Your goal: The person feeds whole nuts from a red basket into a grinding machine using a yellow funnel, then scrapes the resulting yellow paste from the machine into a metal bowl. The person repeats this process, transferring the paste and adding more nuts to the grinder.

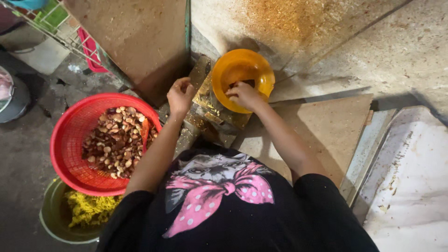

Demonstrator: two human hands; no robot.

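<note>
Many brown nuts (115,142) in red basket (65,135)

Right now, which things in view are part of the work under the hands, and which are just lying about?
In use:
- left hand, over the metal block
- right hand, reaching into the round orange plastic bowl
- brass-coloured metal block between the hands
- red plastic basket of brown nuts

Lying about:
- green bucket of yellow scraps
- wire rack
- grey pot

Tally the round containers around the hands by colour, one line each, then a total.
Red basket of nuts: 1
Orange bowl at the right hand: 1
Green bucket of yellow stuff: 1
Total: 3
</note>
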